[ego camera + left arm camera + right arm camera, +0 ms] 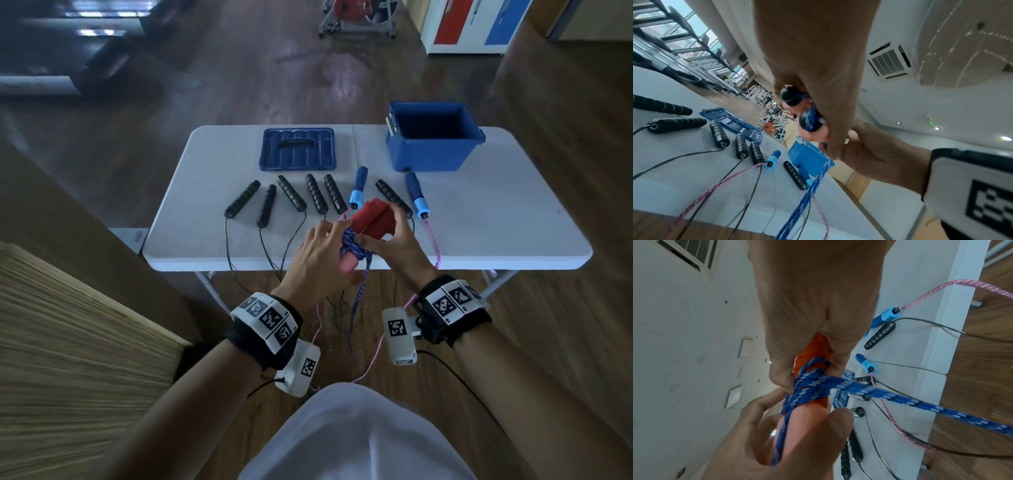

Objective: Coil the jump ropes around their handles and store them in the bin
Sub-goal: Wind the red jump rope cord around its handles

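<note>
The right hand [394, 236] grips the paired red handles [371, 219]; the left hand [318, 260] pinches the limp, light blue rope [859, 389] just below, best taken close to the wraps.

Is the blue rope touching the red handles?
Touching. The right wrist view shows the blue rope wound tight around the red handles, with no gap between them.

Lid [297, 149] left of bin [432, 137]; handles [317, 198] rowed nearer, seemingly apart.
</note>
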